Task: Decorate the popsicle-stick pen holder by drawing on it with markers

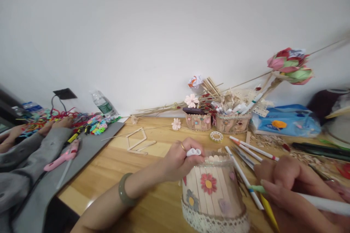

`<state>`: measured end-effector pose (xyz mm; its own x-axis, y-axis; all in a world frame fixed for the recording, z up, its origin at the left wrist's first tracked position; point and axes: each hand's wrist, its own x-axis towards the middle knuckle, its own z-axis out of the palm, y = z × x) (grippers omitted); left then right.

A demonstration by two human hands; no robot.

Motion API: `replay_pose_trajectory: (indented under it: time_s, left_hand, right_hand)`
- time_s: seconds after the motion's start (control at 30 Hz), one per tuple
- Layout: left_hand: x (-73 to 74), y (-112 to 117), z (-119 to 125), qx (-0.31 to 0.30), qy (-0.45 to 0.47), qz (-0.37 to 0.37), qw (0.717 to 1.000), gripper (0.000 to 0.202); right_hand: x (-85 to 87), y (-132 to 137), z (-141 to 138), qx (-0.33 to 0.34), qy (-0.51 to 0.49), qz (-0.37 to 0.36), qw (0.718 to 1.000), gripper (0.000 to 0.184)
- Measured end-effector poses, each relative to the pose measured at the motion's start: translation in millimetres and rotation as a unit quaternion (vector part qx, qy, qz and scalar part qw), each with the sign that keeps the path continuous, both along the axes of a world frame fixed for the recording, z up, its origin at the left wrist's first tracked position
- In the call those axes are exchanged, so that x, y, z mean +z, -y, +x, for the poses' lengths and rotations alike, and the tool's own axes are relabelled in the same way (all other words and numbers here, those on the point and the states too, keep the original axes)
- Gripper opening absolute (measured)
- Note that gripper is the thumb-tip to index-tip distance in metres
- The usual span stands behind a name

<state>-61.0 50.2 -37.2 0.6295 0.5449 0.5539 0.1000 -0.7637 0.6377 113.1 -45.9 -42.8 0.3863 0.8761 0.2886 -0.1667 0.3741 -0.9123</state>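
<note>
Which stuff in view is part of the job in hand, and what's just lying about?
Apparently in use:
green-tipped pen, in the right hand
two white tubes, in the left hand
flower-decorated stick basket, by the left hand

Apparently lying about:
blue packet
pink glue gun
plastic bottle

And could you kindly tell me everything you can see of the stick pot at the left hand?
The stick pot is made of pale flat sticks, wooden by their look, set side by side with rounded tops. A glittery band runs below the rim; lace edges the base. It bears a red flower and a grey flower, both yellow-centred, and blurred purple patches. It looks roughly upright over the table's near side. The left hand is at its rim, seemingly touching.
</note>
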Motion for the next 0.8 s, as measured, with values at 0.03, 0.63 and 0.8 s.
replay_pose_trajectory:
  time_s: [0.03, 0.63, 0.8]
  left_hand:
    - [0.8, 1, 0, -0.002, 0.0, 0.011, 1.0, 0.027]
    - [-12.9, -4, -2, -0.044, 0.1, 0.159, 0.981, 0.011]
    - [-22.5, -5, -5, -0.02, 0.105, 0.126, 0.986, 0.007]
  right_hand:
    - [-0.4, -1, 2, 0.006, 0.005, 0.007, 1.0, 0.027]
    - [-7.1, -7, 4, 0.05, -0.075, -0.028, 0.996, 0.028]
    - [-9.5, -6, -2, 0.066, -0.033, -0.041, 0.996, 0.029]
